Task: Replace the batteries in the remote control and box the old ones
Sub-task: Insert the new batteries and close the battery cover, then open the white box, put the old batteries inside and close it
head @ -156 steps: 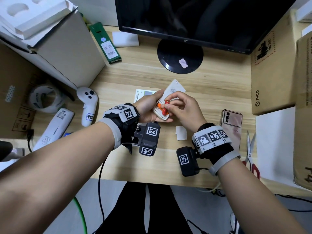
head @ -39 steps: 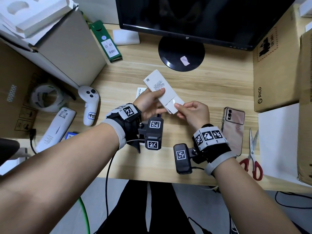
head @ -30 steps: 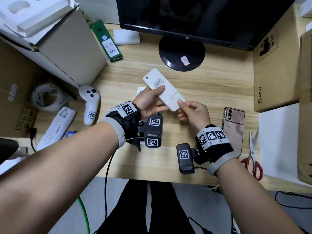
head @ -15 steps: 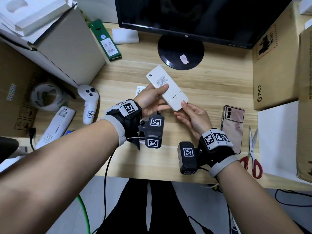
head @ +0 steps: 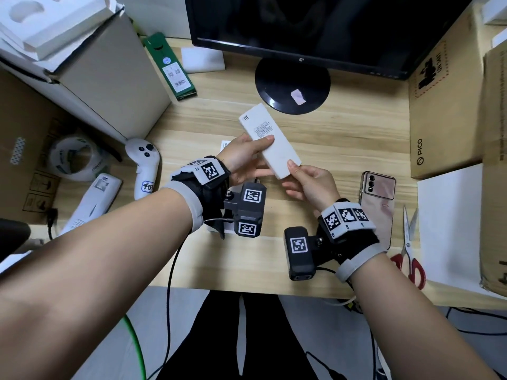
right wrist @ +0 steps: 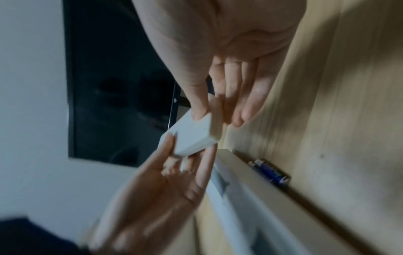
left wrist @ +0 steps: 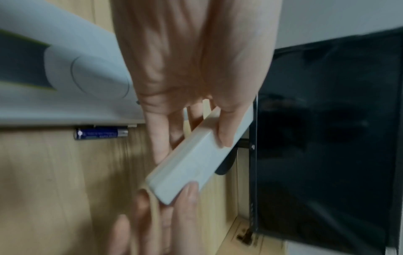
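A white remote control [head: 270, 141] hangs back side up above the desk, its battery cover closed. My left hand [head: 255, 149] holds its middle, thumb on top and fingers underneath. My right hand [head: 292, 174] pinches the near end between thumb and fingers. The left wrist view shows the remote [left wrist: 196, 158] under my thumb, and a blue battery [left wrist: 101, 133] lying on the desk against a white box [left wrist: 65, 86]. In the right wrist view, blue batteries [right wrist: 270, 172] lie along that box's edge, beyond the remote [right wrist: 194, 136].
A monitor on a round black stand [head: 292, 90] is at the back. A phone [head: 378, 204] and red-handled scissors [head: 408, 256] lie to the right. A white game controller [head: 144, 165], a tape roll [head: 72, 157] and another remote [head: 93, 198] are on the left. Cardboard boxes flank both sides.
The orange batteries my right hand touched in the open compartment are now out of sight behind the closed cover. The remote turned back side up and moved farther away; my right hand slid to its near end.
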A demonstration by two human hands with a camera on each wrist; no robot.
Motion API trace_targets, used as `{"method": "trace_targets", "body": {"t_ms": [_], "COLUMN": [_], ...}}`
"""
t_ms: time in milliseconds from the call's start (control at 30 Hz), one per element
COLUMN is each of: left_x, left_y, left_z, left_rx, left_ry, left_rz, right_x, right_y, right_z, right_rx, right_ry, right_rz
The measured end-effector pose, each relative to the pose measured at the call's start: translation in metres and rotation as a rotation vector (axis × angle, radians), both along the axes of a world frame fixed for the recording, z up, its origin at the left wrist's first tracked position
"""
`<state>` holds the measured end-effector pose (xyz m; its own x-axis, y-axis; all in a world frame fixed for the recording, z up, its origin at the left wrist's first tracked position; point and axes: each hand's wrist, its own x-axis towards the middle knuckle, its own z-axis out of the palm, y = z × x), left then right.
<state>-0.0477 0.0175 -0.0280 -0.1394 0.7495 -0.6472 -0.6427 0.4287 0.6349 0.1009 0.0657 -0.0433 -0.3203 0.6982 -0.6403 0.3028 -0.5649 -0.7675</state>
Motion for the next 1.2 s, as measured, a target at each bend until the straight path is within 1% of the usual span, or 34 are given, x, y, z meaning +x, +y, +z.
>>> {"method": "trace_targets", "body": {"t_ms": [67,100,133,200,267,333,367,400,433,500,567,633,700,767,867,967,1067,1200], "left_x": [0.003,0.005,0.008,0.012,0.014,0.012,0.011,0.009,0.006,0.001,-0.005,-0.009,-0.012,-0.016,-0.016,-0.013,-0.007,0.007], "left_y": [-0.001,-0.002,-0.002,-0.004,-0.004,-0.003,-0.003,-0.002,-0.001,0.001,0.001,-0.002,-0.006,-0.009,-0.016,-0.022,-0.027,-0.028], "left_z": [-0.003,-0.004,-0.004,-0.001,0.004,0.005,0.005,0.004,0.003,0.000,-0.005,-0.010,-0.017,-0.026,-0.030,-0.029,-0.025,-0.026], "left_rx": [-0.050,-0.069,-0.075,-0.060,-0.055,-0.081,-0.097,-0.113,-0.127,-0.143,-0.147,-0.175,-0.231,-0.304,-0.422,-0.569,-0.605,-0.597], "left_ry": [0.098,0.141,0.167,0.145,0.074,0.021,0.028,0.067,0.123,0.222,0.286,0.367,0.472,0.583,0.734,0.861,0.874,0.869], "left_rz": [-0.066,-0.108,-0.153,-0.246,-0.326,-0.345,-0.344,-0.339,-0.308,-0.135,0.060,0.197,0.280,0.316,0.257,0.083,-0.031,-0.074], "right_x": [0.000,-0.001,-0.001,-0.001,0.000,0.002,0.004,0.006,0.008,0.015,0.024,0.031,0.034,0.035,0.034,0.035,0.035,0.034], "right_y": [-0.001,-0.002,-0.004,-0.007,-0.008,-0.007,-0.007,-0.006,-0.006,-0.006,-0.003,-0.002,-0.002,-0.003,-0.002,-0.002,-0.002,0.000], "right_z": [-0.004,-0.004,-0.002,-0.002,-0.007,-0.014,-0.017,-0.020,-0.024,-0.030,-0.038,-0.042,-0.047,-0.049,-0.052,-0.048,-0.044,-0.044], "right_rx": [0.127,0.193,0.236,0.242,0.225,0.242,0.222,0.162,0.089,0.001,0.054,0.099,0.101,0.118,0.176,0.261,0.298,0.401], "right_ry": [-0.076,-0.087,-0.074,-0.019,0.002,-0.043,-0.055,-0.051,-0.051,-0.092,-0.233,-0.304,-0.326,-0.366,-0.496,-0.620,-0.641,-0.671], "right_rz": [0.072,0.133,0.207,0.324,0.323,0.272,0.244,0.204,0.159,0.080,0.091,0.138,0.175,0.182,0.170,0.198,0.213,0.215]}}
